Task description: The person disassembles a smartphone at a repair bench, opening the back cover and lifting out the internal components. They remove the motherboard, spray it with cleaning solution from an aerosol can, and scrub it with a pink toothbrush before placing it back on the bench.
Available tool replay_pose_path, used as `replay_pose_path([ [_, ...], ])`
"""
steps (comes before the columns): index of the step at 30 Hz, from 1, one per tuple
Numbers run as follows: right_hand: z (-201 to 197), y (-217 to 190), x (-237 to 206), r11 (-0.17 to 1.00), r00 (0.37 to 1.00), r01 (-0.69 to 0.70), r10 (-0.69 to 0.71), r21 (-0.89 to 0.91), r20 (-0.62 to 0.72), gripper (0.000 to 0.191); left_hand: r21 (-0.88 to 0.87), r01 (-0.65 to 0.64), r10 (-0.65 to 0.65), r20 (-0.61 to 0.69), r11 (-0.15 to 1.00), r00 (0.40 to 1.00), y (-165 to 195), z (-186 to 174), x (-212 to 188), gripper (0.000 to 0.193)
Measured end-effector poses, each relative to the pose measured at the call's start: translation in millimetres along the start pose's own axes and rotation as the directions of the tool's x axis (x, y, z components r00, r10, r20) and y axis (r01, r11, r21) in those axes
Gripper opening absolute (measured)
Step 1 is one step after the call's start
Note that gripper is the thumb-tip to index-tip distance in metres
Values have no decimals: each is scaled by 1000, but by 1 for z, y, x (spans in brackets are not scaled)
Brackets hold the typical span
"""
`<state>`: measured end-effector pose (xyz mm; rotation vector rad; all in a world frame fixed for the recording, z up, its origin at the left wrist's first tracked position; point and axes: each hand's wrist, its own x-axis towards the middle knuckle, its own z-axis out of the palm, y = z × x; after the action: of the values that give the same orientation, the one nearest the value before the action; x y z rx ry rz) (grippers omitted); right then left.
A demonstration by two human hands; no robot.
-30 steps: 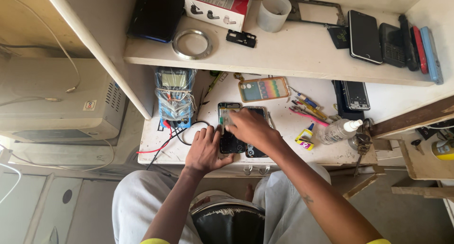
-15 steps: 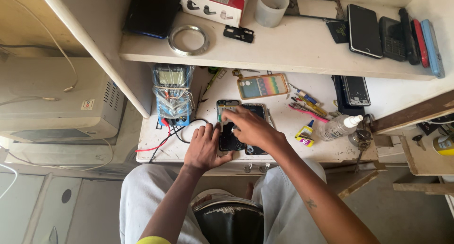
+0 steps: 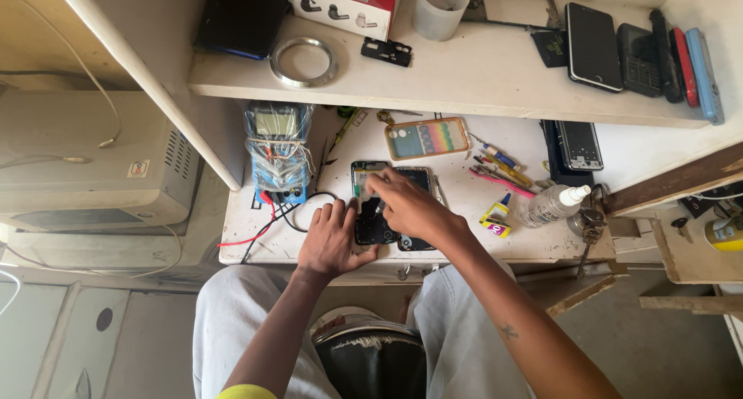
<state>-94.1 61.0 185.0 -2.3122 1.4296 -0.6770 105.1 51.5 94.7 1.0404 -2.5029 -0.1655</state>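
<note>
An opened phone (image 3: pixel 366 213) with its insides showing lies on the white worktop (image 3: pixel 464 236), beside its dark screen part (image 3: pixel 418 184). My left hand (image 3: pixel 331 240) rests flat on the worktop and holds the phone's left edge. Over the phone's upper part, my right hand (image 3: pixel 406 204) pinches a thin tool, whose tip is hidden by the fingers.
A blue multimeter (image 3: pixel 277 151) wrapped in plastic with red and black leads stands to the left. A rainbow phone case (image 3: pixel 427 138), pens, a small spray bottle (image 3: pixel 551 205) and a yellow glue bottle (image 3: pixel 495 221) lie to the right. The shelf above (image 3: pixel 480 74) carries several phones, a cup and a metal ring.
The view has shifted slightly. My right hand has moved a little up over the phone; my left hand stays at its edge.
</note>
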Motion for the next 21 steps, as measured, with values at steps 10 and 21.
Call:
replay_pose_path([
  [10, -5, -4, -7, 995, 994, -60, 67, 74, -92, 27, -32, 8, -8, 7, 999, 1000, 5, 6, 4, 98],
  [21, 4, -4, -18, 896, 917, -357, 390, 263, -82, 8, -62, -7, 6, -15, 998, 1000, -13, 22, 9, 96],
])
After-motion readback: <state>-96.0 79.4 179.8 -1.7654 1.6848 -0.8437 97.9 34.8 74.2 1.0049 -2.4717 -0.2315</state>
